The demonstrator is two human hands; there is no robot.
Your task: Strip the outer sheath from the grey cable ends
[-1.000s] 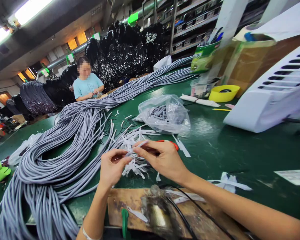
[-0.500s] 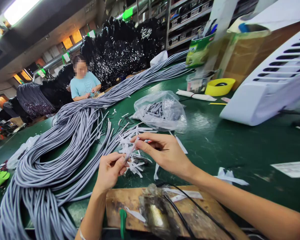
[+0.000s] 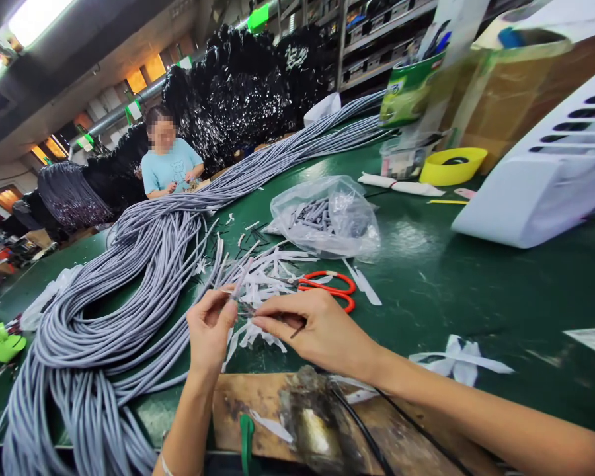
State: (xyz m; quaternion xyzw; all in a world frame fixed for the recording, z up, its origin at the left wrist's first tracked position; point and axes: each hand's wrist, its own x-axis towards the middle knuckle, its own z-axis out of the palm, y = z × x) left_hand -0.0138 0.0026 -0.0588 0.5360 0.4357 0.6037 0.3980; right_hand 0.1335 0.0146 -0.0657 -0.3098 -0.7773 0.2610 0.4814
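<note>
My left hand [image 3: 212, 330] is closed, its thumb and fingers pinching a thin grey cable [image 3: 240, 279] whose pale end points up. Just right of it, my right hand [image 3: 322, 330] is also closed, with thumb and forefinger tips near the cable. A thin dark piece [image 3: 298, 329] pokes out below its fingers; its kind is unclear. Behind both hands lies a heap of white strips [image 3: 272, 276]. Red-handled scissors [image 3: 350, 285] rest beyond my right hand, partly covered by the strips.
Long grey cables [image 3: 143, 264] are bundled along the left of the green table [image 3: 456, 291]. A clear bag [image 3: 359, 231] of short grey pieces sits behind the strips. Nearer me is a stained board [image 3: 252, 396] with a metal device [image 3: 312, 423]. A co-worker [image 3: 171, 165] sits across.
My right hand has moved down and slightly right, uncovering the scissors. My left hand has shifted a little left and up, and the cable end now stands more upright.
</note>
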